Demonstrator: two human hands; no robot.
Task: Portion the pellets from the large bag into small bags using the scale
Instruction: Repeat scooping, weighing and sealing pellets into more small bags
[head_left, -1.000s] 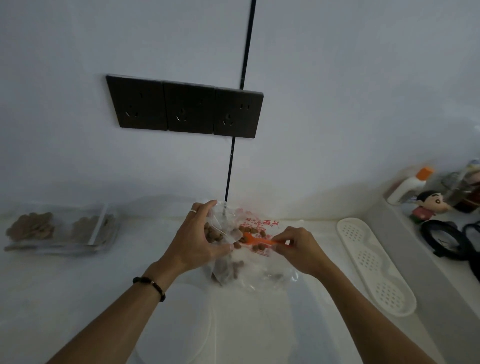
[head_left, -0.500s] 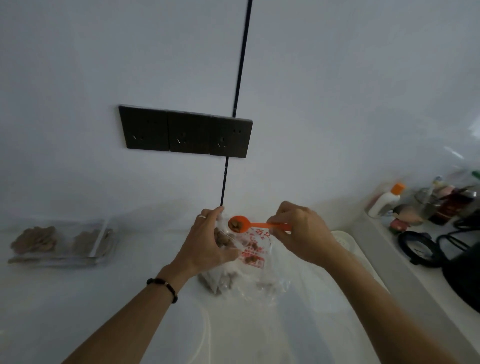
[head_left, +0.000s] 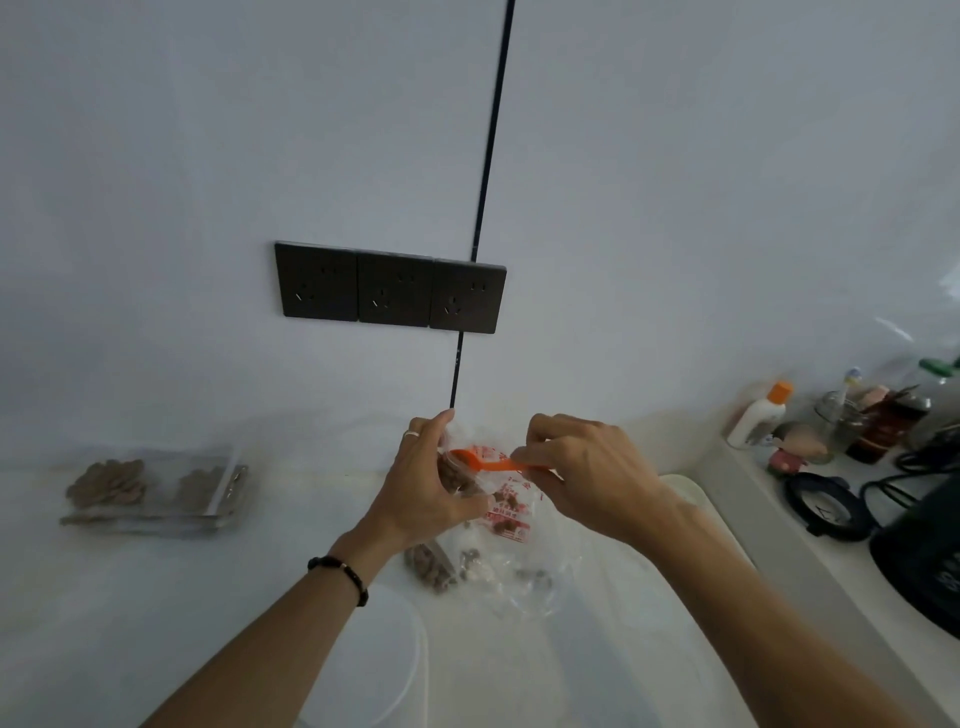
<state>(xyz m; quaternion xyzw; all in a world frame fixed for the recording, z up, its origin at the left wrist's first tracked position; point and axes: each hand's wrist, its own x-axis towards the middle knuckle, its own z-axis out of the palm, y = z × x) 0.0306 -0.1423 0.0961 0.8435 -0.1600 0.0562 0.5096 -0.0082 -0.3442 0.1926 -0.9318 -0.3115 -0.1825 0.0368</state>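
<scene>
Step in hand: spooning pellets into small bag. Left hand (head_left: 423, 486) grips small bag (head_left: 451, 475), fingers curled round its open mouth, just above large bag (head_left: 498, 551). Right hand (head_left: 582, 470) pinches handle of orange spoon (head_left: 480, 461); bowl tipped at small bag's mouth. Large bag slumps on tabletop (head_left: 156, 597) under both hands, pellets inside. Scale not identifiable. Next move likely: empty spoon, dip again into large bag; calls for holding mouth open.

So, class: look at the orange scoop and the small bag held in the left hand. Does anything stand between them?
Nothing visible does. The right hand pinches the orange scoop by its handle, with the bowl already at the mouth of the small bag that the left hand grips open. The large bag lies below.
</scene>
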